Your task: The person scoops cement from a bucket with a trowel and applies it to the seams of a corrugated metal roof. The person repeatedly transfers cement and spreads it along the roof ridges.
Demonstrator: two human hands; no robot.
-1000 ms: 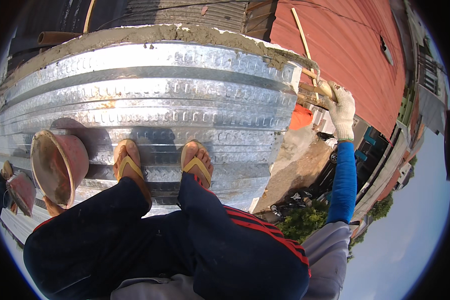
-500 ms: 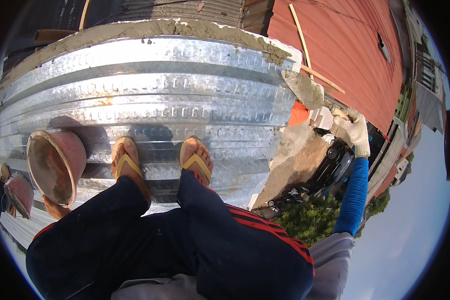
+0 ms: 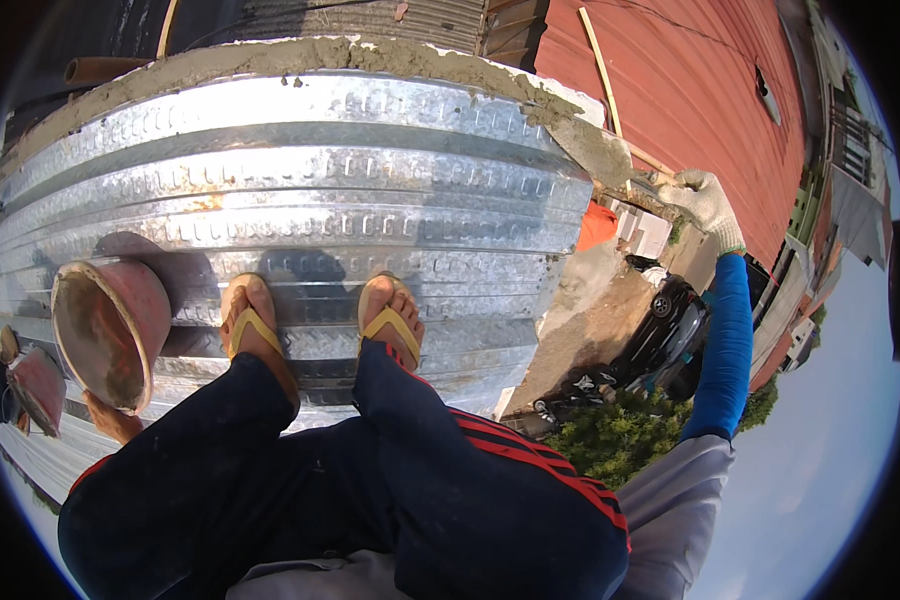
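My right hand (image 3: 705, 208), in a pale knitted glove below a blue sleeve, is closed round a trowel. The trowel's mortar-smeared blade (image 3: 598, 150) overlaps the right end of the grey mortar band (image 3: 410, 60) that runs along the far edge of the ribbed metal sheet (image 3: 300, 170). At the lower rim of a reddish bucket (image 3: 150, 310) a bare hand shows, apparently my left hand (image 3: 115, 418). My left leg hides part of it, and its fingers do not show clearly. Grey residue coats the inside of the bucket.
My sandalled feet (image 3: 260, 320) stand on the sheet. Another bucket (image 3: 38, 390) is at the far left. Past the sheet's right edge the ground lies far below, with a parked dark car (image 3: 665, 325). A red metal roof (image 3: 670, 90) and wooden strips (image 3: 602, 70) are beyond.
My right hand and the trowel have moved away from me and left. The blade now overlaps the mortar's right end; before, it hung just past the sheet's corner.
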